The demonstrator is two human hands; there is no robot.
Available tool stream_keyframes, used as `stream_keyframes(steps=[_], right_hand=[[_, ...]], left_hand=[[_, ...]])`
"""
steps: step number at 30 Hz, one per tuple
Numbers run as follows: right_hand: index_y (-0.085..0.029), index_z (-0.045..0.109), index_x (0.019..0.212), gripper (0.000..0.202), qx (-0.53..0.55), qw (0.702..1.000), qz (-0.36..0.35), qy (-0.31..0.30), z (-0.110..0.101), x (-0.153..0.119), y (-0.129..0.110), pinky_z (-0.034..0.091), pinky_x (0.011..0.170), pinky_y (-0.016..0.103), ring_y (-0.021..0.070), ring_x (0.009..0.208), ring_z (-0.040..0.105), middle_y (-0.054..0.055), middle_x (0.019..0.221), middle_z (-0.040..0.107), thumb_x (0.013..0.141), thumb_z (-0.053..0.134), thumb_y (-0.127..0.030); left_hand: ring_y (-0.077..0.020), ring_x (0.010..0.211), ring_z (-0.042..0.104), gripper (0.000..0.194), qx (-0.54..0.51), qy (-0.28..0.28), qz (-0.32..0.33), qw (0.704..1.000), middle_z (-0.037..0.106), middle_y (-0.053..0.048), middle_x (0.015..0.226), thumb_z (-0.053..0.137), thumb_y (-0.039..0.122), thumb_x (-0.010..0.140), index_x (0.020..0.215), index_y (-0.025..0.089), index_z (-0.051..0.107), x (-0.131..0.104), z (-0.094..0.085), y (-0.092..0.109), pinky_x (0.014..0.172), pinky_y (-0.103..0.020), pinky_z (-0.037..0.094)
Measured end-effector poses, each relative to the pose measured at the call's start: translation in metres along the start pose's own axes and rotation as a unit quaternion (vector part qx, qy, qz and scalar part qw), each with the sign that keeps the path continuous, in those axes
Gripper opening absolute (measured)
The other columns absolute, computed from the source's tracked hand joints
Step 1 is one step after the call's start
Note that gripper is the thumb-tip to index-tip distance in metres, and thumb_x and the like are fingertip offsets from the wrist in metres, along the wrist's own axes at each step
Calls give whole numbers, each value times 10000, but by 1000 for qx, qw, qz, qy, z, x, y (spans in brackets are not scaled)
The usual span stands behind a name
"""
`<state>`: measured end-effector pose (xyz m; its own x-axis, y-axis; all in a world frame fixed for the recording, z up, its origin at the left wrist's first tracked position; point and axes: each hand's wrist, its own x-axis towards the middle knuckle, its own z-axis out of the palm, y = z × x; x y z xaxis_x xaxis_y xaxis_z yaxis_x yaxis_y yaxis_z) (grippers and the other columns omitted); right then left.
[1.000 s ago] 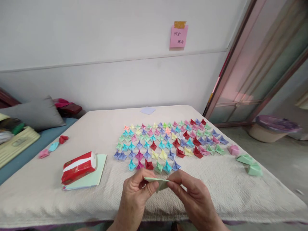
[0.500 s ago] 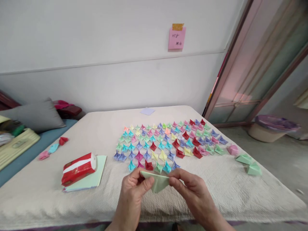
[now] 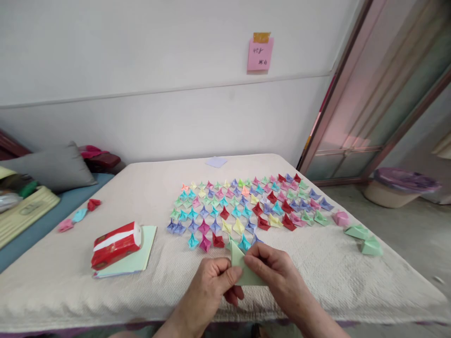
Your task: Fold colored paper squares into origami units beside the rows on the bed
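Observation:
A light green piece of folded paper (image 3: 249, 277) is held between both hands at the near side of the table. My left hand (image 3: 214, 284) pinches its left edge between thumb and fingers. With thumb and forefinger, my right hand (image 3: 276, 270) grips its upper right side. One corner of the paper points up; part of it is hidden behind the fingers. Just beyond lie rows of small folded paper boats (image 3: 224, 213) in many colours. The nearest include a red boat (image 3: 218, 241) and a cyan boat (image 3: 244, 242).
A red and white packet (image 3: 116, 246) rests on a stack of green paper (image 3: 150, 249) at left. Folded green pieces (image 3: 372, 246) lie near the right edge, and a lilac sheet (image 3: 216, 162) at the back. A lined bin (image 3: 387, 190) stands on the floor.
The green paper has turned from a wide, flat-topped shape to one with a corner upward. Both hands have shifted their grips, and my left hand has moved right and slightly down.

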<state>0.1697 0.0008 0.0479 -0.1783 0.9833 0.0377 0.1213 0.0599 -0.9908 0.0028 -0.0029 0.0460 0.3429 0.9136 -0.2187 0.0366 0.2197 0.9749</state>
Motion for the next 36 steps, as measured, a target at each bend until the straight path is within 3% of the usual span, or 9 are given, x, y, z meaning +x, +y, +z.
stream_keyframes(steps=[5,10,13,18,21,24,28,36], right_hand=[[-193,495,634,304,-58,998,-3,20,0,2,5,314,483,224,114,531,384,-46,562,422,864,515,-390],[-218,462,680,275,-203,976,-60,48,3,2,6,323,505,235,120,509,412,-56,558,428,922,427,-344],[-230,453,708,256,-234,967,-81,53,2,2,9,324,480,230,120,483,414,-66,545,411,940,406,-326],[-233,491,793,129,-245,952,-147,107,2,3,16,410,520,227,133,551,518,-37,629,541,918,497,-266],[-222,548,865,68,-271,922,-243,131,3,3,19,473,642,270,168,713,594,20,777,621,907,517,-177],[-203,592,971,146,-317,875,-328,163,4,3,19,491,728,338,213,851,599,85,937,645,890,528,-101],[-177,606,1050,244,-366,830,-373,194,7,0,18,483,683,373,229,812,581,118,942,646,855,552,-41],[-172,631,958,205,-338,834,-384,205,16,-7,14,451,634,333,201,719,562,89,828,648,828,580,-22]], left_hand=[[-119,502,529,331,-5,21,2,1000,635,-36,579,625,405,816,632,129,625,1,3,-1,517,-230,390],[-120,524,526,257,8,16,7,1000,626,-27,602,622,341,801,638,143,604,2,1,3,535,-236,407],[-114,490,504,262,32,37,10,999,583,-3,548,624,327,790,598,166,550,5,-1,2,506,-228,396],[-119,497,498,259,70,58,49,995,548,15,535,602,299,798,585,183,513,8,-3,-1,500,-220,396],[-123,507,494,255,123,99,79,984,533,24,538,589,279,812,588,190,507,7,-2,-2,509,-221,379],[-128,513,484,262,179,136,105,969,520,28,539,577,293,834,601,195,508,5,0,-5,519,-227,357],[-129,514,460,268,229,168,128,950,493,33,550,551,309,857,617,205,492,6,1,-12,519,-234,336],[-123,497,436,272,265,213,160,927,476,40,544,533,333,892,650,210,519,8,5,-21,510,-229,335]])
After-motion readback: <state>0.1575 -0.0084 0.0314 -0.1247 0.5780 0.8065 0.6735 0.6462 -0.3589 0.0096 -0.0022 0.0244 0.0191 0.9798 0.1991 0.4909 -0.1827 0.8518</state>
